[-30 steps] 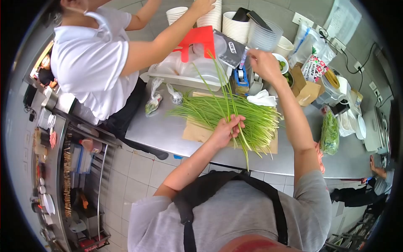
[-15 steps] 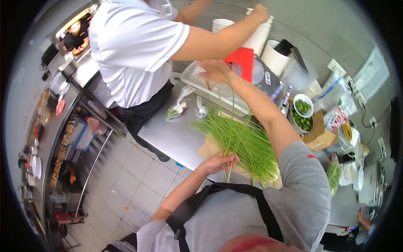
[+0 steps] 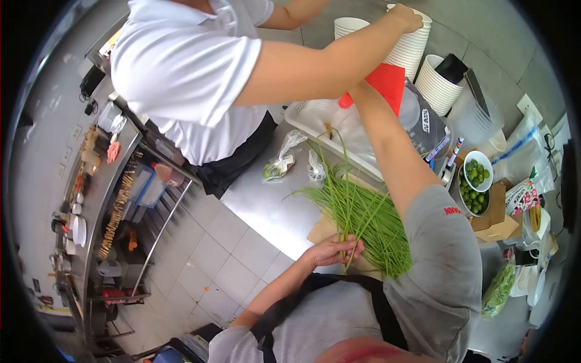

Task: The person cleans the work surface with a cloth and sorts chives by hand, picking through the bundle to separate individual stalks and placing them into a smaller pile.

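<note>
I have the left hand [image 3: 334,250] at the near edge of the surface [image 3: 260,199], its fingers closed, pinching a few long stalks [image 3: 345,212]. From that grip the stalks fan upward over the pile, their tips reaching toward the white tray [image 3: 299,118]. The chives [image 3: 378,230] lie heaped just beyond the hand on a brown sheet [image 3: 321,228], part of the heap hidden from me by my right upper arm.

My right arm [image 3: 390,139] stretches across the surface and over the tray. The right hand is hidden behind the co-worker's arm [image 3: 308,69], so I cannot tell whether its fingers are spread or pressed together. Clear plastic lies in the tray near my right forearm, and a red piece [image 3: 388,88] shows just beside it.

The co-worker stands at my left in a white shirt [image 3: 181,78], one hand [image 3: 407,18] at the top of a tall cup stack [image 3: 411,51]. Two small bags [image 3: 279,166] rest between that person and the chives. Over on my right I see limes [image 3: 478,172] in two bowls, one overlapping the other, markers [image 3: 455,151] near them, and a cardboard box [image 3: 496,221] just beside the bowls.
</note>
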`<state>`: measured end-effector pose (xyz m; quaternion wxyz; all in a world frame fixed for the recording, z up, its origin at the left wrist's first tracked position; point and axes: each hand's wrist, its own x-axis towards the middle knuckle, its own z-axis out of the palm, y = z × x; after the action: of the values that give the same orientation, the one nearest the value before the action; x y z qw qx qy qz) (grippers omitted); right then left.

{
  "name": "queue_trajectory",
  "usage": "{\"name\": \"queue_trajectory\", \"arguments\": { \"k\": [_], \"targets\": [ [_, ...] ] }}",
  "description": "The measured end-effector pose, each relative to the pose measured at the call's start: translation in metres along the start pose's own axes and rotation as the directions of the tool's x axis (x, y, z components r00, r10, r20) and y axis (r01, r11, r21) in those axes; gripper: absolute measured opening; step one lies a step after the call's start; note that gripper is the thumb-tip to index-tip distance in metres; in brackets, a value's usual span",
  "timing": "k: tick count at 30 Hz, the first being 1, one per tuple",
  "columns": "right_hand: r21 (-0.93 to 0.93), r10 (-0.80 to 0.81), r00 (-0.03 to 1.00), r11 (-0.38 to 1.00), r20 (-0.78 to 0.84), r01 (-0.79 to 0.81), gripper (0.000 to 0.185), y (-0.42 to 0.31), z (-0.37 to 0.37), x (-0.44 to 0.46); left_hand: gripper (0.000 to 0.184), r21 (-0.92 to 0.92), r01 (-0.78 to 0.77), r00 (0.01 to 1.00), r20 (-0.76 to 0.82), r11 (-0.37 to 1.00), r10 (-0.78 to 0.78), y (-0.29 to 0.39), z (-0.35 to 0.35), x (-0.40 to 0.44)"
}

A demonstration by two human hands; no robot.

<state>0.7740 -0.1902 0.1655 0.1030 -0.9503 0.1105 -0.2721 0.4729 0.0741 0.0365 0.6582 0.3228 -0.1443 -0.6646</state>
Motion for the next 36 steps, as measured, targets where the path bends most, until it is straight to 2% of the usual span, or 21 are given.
{"name": "queue_trajectory", "arguments": {
  "k": [9,18,20,21,23,24,26,27,29,31,33,36],
  "targets": [
    [-0.008,0.045,0.998,0.999,0.048,-0.044,0.052,0.006,-0.004,-0.001,0.025,-0.026,0.014,1.000,0.018,1.000,-0.013,0.007,0.005,0.001],
    [-0.057,0.001,0.994,0.998,0.106,0.005,0.054,-0.003,-0.029,-0.003,0.023,-0.037,0.009,1.000,0.011,0.999,-0.008,-0.002,-0.006,0.002],
    [-0.254,-0.150,0.983,0.952,0.108,0.173,0.059,-0.013,-0.043,-0.021,0.019,-0.052,0.005,1.000,0.028,0.999,-0.003,-0.004,-0.011,0.004],
    [-0.274,-0.127,0.985,0.949,0.117,0.155,0.059,-0.016,-0.051,-0.032,0.019,-0.060,0.026,0.998,0.050,0.998,-0.023,-0.007,-0.013,0.005],
    [-0.435,-0.111,0.933,0.862,0.341,0.261,0.063,-0.019,-0.071,-0.054,0.021,-0.020,-0.026,1.000,0.018,0.999,0.026,-0.009,-0.015,0.008],
    [-0.452,-0.079,0.936,0.859,0.344,0.239,0.063,-0.017,-0.090,-0.073,0.021,-0.022,-0.001,0.999,0.041,1.000,0.002,-0.008,-0.014,0.008],
    [-0.395,-0.279,0.856,0.796,0.435,0.460,0.065,-0.019,-0.127,-0.116,0.018,-0.038,-0.012,0.999,0.045,0.999,0.013,-0.006,-0.013,0.008],
    [-0.406,-0.249,0.862,0.802,0.441,0.439,0.065,-0.013,-0.136,-0.132,0.018,-0.040,0.015,0.998,0.062,0.999,-0.013,-0.006,-0.011,0.007],
    [-0.404,-0.388,0.861,0.766,0.329,0.499,0.058,0.005,-0.156,-0.163,0.016,-0.109,-0.009,1.000,-0.013,0.994,0.007,-0.004,-0.006,0.007],
    [-0.364,-0.390,0.856,0.784,0.340,0.502,0.052,0.013,-0.186,-0.192,0.016,-0.124,0.021,1.000,0.012,0.992,-0.020,-0.002,-0.006,0.008],
    [-0.315,-0.398,0.850,0.804,0.346,0.504,0.047,0.024,-0.212,-0.213,0.016,-0.113,-0.009,0.999,0.051,0.994,0.015,-0.003,-0.008,0.009],
    [-0.242,-0.218,0.878,0.908,0.426,0.342,0.034,0.042,-0.248,-0.252,0.015,-0.106,0.003,0.998,0.058,0.994,0.003,-0.002,-0.004,0.010]
  ]
}}
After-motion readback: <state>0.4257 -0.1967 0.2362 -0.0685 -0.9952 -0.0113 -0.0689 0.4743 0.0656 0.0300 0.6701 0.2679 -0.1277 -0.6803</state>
